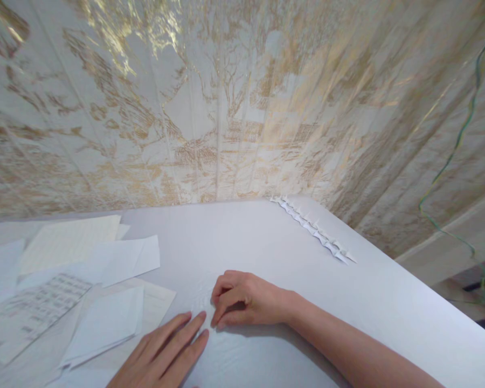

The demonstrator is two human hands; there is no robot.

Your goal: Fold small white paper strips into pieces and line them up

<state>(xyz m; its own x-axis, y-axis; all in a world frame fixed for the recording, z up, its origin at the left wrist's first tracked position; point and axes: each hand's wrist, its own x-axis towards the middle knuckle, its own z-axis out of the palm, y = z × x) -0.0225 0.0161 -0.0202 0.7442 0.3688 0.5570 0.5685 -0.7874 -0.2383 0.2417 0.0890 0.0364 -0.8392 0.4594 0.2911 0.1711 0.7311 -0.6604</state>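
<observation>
My left hand (165,353) lies flat on the white table (267,248) near the front edge, fingers stretched out and together, fingertips touching a small white paper piece (202,299). My right hand (244,299) comes in from the right with its fingers curled down, pressing on the same white paper. The paper is mostly hidden under the two hands and barely stands out from the tablecloth.
Several loose white sheets (105,323) and printed pages (36,307) lie scattered at the left. A row of small folded white paper figures (313,229) runs along the table's far right edge. A gold-patterned curtain (226,97) hangs behind. A green cord (456,156) dangles at right.
</observation>
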